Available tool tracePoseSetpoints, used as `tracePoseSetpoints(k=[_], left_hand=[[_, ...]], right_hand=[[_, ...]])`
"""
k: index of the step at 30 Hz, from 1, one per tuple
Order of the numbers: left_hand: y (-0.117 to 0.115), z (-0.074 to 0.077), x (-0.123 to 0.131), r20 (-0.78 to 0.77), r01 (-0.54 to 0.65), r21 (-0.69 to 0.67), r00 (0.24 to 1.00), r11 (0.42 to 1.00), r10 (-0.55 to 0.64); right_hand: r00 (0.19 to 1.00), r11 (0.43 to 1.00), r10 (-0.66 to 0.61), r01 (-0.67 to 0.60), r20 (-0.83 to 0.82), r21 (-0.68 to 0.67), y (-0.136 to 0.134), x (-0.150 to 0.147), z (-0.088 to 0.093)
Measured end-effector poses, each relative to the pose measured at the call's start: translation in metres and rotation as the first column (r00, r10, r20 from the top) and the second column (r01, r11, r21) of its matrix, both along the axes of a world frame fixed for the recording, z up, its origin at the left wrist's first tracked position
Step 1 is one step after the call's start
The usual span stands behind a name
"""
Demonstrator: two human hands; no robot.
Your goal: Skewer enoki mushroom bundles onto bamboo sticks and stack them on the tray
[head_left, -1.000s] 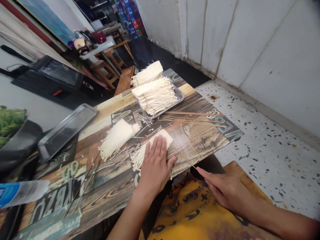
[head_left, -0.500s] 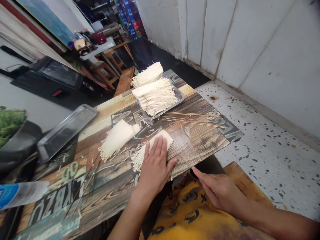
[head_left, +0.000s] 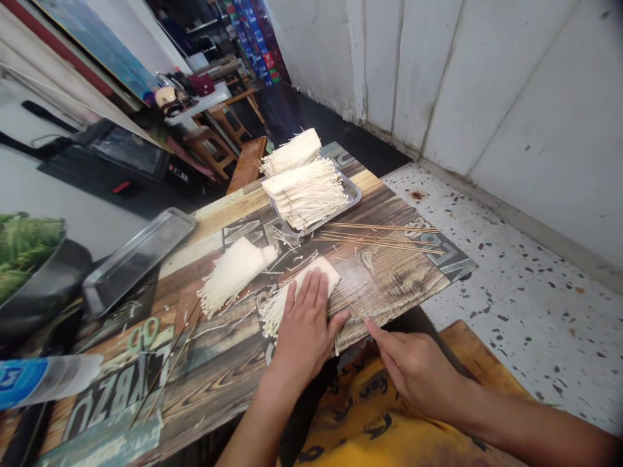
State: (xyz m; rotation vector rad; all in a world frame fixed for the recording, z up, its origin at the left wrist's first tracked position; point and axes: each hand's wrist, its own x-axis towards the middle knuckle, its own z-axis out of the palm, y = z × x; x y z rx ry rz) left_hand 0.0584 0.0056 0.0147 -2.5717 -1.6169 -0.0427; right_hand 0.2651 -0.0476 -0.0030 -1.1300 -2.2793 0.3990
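My left hand [head_left: 306, 321] lies flat, fingers stretched out, on a bunch of enoki mushrooms [head_left: 327, 268] near the table's front edge. My right hand [head_left: 406, 353] pinches a thin wooden skewer [head_left: 354, 308], whose far end meets the cut end of that bunch; the tip is hidden. Left of my left hand lies another bunch of enoki [head_left: 233, 272]. Behind, a metal tray [head_left: 354, 192] bears skewered enoki [head_left: 309, 191], with another stack [head_left: 294, 152] at its far side. Several loose skewers [head_left: 384, 235] lie on the table right of the tray.
The wood-patterned table [head_left: 209, 402] carries a clear plastic container [head_left: 139, 259], two skewers [head_left: 163, 370] and mushroom scraps. At the left are a plastic bottle [head_left: 43, 381] and a dark bowl [head_left: 53, 275] of green leaves. A wooden stool [head_left: 479, 357] stands at the right.
My right hand has moved a little left, closer to the mushroom bunch, and less of the skewer shows between them. My left hand stays flat on the bunch. The view has shifted slightly.
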Motion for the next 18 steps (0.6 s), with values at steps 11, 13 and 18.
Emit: tracePoseSetpoints(k=[11,13,18], left_hand=[[0.007,0.002,-0.004,0.01,-0.036,0.029,0.999,0.999,0.036],[0.008,-0.002,-0.004,0.019,-0.049,-0.003,0.999,0.999,0.049],[0.01,-0.004,-0.006,0.064,-0.045,-0.029,0.997,0.999,0.046]], right_hand=[[1.0,0.997,0.003,-0.003,-0.011,-0.083,-0.009,0.016,-0.006],[0.999,0.997,0.023,-0.025,-0.022,-0.074,-0.011,0.02,-0.007],[0.996,0.994,0.093,-0.094,-0.011,-0.056,-0.008,0.018,-0.006]])
